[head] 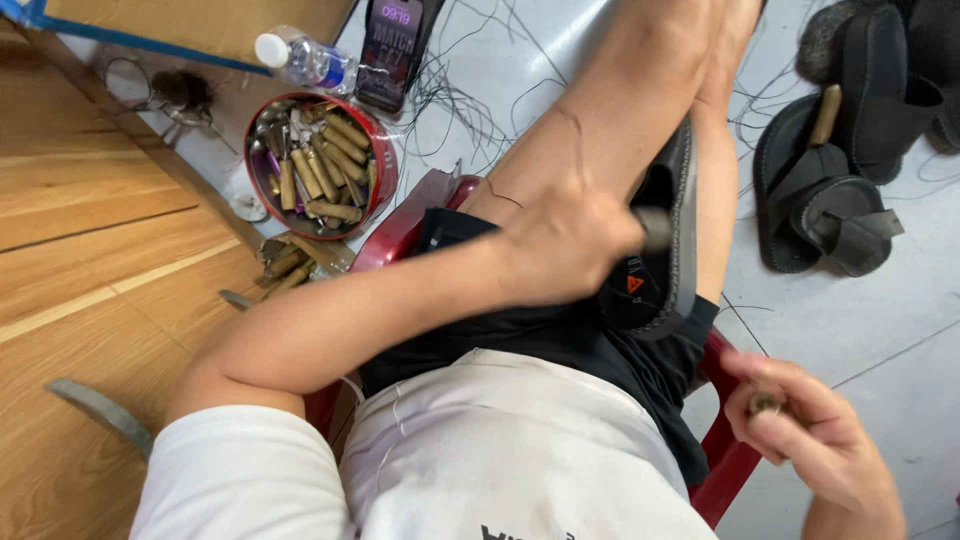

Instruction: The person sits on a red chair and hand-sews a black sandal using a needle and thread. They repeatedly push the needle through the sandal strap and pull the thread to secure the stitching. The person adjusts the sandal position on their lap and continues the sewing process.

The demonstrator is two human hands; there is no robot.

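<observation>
My left hand (565, 245) reaches across my lap and grips a small wooden-handled tool (655, 228), pressed against a black shoe upper with a grey sole edge (672, 240) that rests between my thighs. My right hand (805, 425) is out to the right of the red plastic chair (725, 460), fingers pinched on a small brownish object (765, 403). A thin dark thread (745, 325) runs from the shoe towards that hand.
A round red tin (385, 165) full of wooden-handled tools stands on the floor at left, next to a water bottle (300, 58) and a phone (395, 45). Black shoe pieces (830, 200) lie at the right. Loose black threads (470, 100) litter the floor. A wooden board (90, 230) is at far left.
</observation>
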